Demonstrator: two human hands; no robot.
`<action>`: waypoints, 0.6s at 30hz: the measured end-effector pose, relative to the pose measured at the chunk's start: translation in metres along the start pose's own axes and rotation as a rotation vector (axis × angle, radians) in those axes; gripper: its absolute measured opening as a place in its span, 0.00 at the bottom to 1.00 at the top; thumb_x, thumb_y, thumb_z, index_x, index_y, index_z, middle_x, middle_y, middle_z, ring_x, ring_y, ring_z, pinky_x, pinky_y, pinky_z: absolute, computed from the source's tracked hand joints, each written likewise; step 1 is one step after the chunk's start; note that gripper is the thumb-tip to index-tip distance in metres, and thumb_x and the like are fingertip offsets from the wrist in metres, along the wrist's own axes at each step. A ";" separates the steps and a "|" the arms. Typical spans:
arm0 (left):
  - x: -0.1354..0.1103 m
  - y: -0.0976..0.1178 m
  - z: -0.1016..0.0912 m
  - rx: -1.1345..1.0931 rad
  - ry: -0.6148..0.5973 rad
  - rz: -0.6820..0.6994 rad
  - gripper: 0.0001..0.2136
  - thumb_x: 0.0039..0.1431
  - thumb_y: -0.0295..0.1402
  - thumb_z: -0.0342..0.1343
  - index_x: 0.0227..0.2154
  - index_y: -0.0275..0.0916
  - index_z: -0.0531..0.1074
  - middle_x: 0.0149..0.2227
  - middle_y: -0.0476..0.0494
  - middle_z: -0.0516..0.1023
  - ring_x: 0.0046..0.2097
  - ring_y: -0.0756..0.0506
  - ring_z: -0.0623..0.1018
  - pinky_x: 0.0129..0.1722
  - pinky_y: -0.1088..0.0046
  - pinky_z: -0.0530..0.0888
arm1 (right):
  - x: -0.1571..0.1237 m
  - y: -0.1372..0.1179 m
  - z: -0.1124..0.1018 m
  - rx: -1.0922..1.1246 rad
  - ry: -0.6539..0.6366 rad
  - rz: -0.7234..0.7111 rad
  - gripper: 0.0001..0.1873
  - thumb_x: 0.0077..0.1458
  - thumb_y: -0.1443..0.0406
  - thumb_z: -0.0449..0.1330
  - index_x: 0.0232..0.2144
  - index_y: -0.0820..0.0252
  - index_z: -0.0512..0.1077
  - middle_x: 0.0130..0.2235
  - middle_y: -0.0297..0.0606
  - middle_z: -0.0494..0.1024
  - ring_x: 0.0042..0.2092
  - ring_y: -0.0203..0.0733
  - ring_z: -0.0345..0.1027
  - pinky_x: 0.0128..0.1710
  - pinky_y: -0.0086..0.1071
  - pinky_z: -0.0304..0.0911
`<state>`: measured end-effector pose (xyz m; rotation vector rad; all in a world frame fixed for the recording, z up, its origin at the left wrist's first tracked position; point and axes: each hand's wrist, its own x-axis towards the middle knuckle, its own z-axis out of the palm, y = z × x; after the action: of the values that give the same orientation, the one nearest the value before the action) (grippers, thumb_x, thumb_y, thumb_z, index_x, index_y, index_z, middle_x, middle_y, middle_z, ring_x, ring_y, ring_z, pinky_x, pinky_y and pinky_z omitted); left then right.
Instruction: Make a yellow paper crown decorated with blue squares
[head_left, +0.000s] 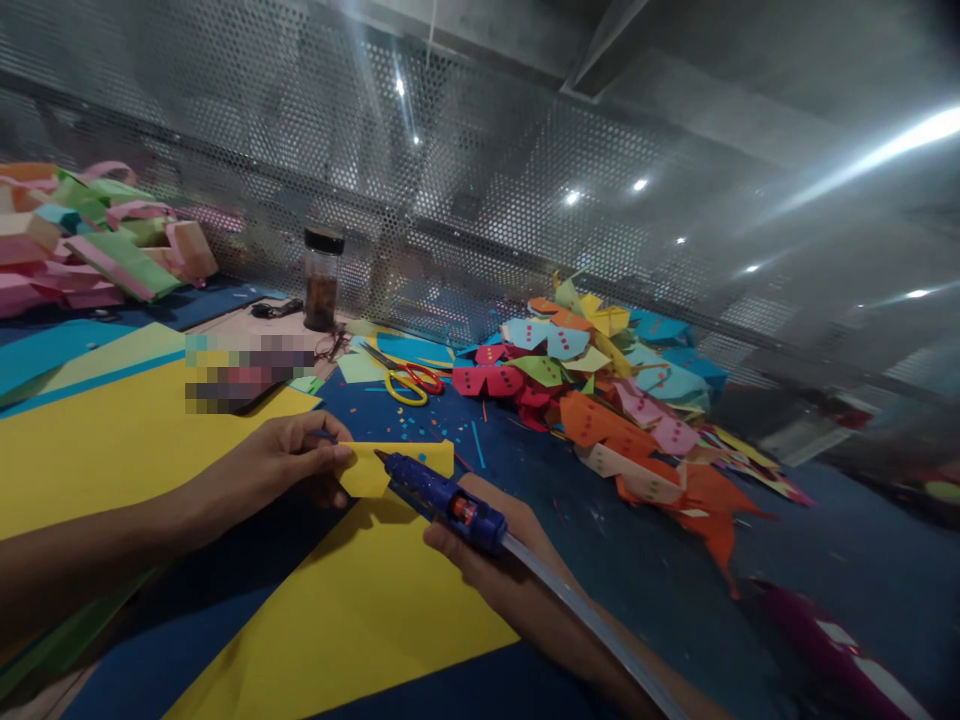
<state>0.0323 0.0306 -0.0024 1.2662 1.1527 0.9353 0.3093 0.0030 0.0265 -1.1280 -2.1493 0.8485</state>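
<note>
Between the thumb and fingers of my left hand (304, 455) is the left end of a small folded piece of yellow paper (367, 482). My right hand (499, 545) is closed around a blue glue gun (431, 487), with a clear glue stick (574, 605) coming out of its back end. The glue gun's dark nozzle points left, at the upper part of the folded paper; whether it touches cannot be told. Beneath both hands a large yellow sheet (360, 610) lies on the dark blue table covering.
Scissors (409, 383) with yellow and red handles lie ahead, among paper scraps. A jar (321, 280) stands by the perforated metal screen (450, 220). Folded coloured paper pieces (585, 345) are heaped at right, paper boxes (112, 245) at far left. A purple object (832, 640) lies lower right.
</note>
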 end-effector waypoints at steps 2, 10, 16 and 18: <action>0.000 0.000 0.001 -0.007 0.010 -0.011 0.24 0.50 0.55 0.71 0.36 0.42 0.71 0.22 0.50 0.84 0.27 0.46 0.84 0.31 0.74 0.79 | 0.000 0.001 0.001 -0.029 -0.017 -0.004 0.15 0.64 0.56 0.62 0.29 0.55 0.66 0.29 0.32 0.70 0.33 0.37 0.67 0.28 0.27 0.59; 0.000 0.000 0.000 0.046 0.000 0.012 0.22 0.52 0.55 0.69 0.35 0.42 0.73 0.23 0.48 0.85 0.28 0.43 0.85 0.32 0.70 0.80 | 0.002 0.017 0.009 -0.150 -0.017 -0.033 0.14 0.63 0.56 0.64 0.31 0.55 0.67 0.31 0.31 0.72 0.31 0.36 0.68 0.28 0.27 0.59; 0.000 -0.004 -0.002 0.047 -0.024 0.030 0.21 0.56 0.54 0.68 0.37 0.42 0.73 0.24 0.48 0.85 0.29 0.44 0.85 0.31 0.72 0.80 | 0.002 0.023 0.013 -0.134 -0.004 0.007 0.13 0.62 0.57 0.65 0.30 0.55 0.66 0.29 0.29 0.71 0.31 0.36 0.68 0.27 0.27 0.57; 0.000 -0.004 -0.002 0.038 -0.023 0.033 0.20 0.56 0.54 0.68 0.37 0.43 0.73 0.24 0.48 0.85 0.29 0.45 0.85 0.31 0.73 0.79 | 0.001 0.023 0.014 -0.115 0.000 0.028 0.13 0.62 0.57 0.65 0.31 0.55 0.66 0.29 0.29 0.70 0.30 0.36 0.67 0.27 0.27 0.57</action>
<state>0.0300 0.0303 -0.0063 1.3273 1.1397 0.9252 0.3098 0.0104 0.0009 -1.2173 -2.2118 0.7450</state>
